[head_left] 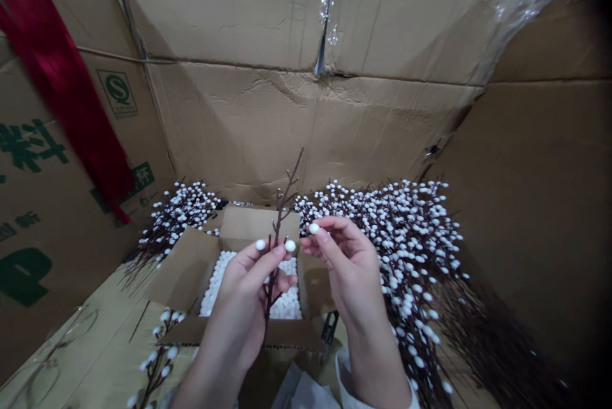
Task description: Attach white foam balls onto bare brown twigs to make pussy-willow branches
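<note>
Left hand [248,275], fingers closed in a pinch around one slender brown branch [281,205], slightly tilted above one open carton [184,269] of loose white pellets [217,276], too many to count. Right hand [351,259], thumb and fingers closed on one white ball [314,229]. Two other balls [290,245] flank the branch; short side twigs line its upper length.

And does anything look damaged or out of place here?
Yes: the cardboard wall behind the open box is creased, and its upper vertical seam gapes, which suggests damage. The brown stem in the left hand shows no obvious break.
</note>
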### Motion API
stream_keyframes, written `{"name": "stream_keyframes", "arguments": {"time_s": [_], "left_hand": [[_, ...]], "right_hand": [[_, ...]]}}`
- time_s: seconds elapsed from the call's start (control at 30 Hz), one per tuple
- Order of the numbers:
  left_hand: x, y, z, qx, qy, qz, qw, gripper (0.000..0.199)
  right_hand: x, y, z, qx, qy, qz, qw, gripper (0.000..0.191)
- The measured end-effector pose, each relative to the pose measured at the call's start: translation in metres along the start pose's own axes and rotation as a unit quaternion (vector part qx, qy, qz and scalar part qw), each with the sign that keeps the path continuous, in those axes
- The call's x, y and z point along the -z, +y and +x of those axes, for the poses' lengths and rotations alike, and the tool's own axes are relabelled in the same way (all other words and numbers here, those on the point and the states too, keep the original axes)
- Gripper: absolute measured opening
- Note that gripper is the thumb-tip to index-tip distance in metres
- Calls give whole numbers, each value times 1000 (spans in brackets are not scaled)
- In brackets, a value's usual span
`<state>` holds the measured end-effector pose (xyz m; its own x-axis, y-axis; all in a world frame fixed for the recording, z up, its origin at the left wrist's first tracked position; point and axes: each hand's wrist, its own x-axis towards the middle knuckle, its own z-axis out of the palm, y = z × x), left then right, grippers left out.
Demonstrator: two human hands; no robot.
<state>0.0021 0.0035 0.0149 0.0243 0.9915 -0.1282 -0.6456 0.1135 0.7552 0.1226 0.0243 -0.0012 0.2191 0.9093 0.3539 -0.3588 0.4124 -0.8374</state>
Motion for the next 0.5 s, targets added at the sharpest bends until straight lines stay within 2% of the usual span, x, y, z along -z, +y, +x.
{"name": "stream_keyframes", "arguments": {"time_s": [0.27,0.5], "left_hand": [[5,-1,-1,-95,-7,147,985,5],[2,5,-4,-127,6,177,976,5]], "right_hand": [[-1,-1,-6,-9,-85,-21,996,7],[0,-1,-7,-31,-103,6,994,8]]}}
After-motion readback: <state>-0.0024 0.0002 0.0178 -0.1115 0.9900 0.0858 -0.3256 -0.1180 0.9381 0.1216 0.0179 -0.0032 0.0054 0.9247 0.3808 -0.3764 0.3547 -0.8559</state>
